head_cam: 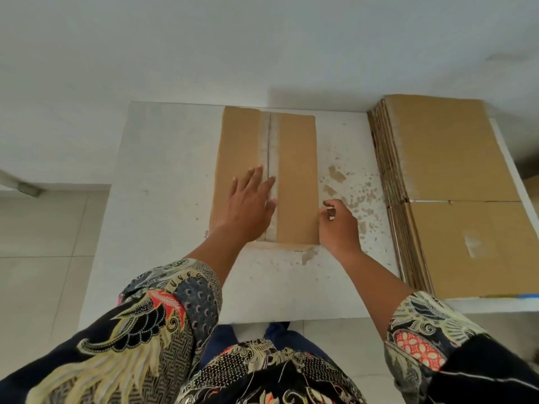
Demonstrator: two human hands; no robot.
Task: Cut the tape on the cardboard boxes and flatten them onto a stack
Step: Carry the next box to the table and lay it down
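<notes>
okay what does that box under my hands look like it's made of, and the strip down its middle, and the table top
Box: brown cardboard, matte, like the layered-edged stack beside it. Middle strip: probably clear or pale tape, slightly glossy over the seam. Table: white-coated board, apparently; coating chipped to brown patches.

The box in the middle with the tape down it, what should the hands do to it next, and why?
Probably slide the right hand, curled round something small I cannot make out, to the tape and slit it. The box looks still sealed along its middle seam, the left hand presses flat on it, and the stack of flattened boxes waits to its right.
</notes>
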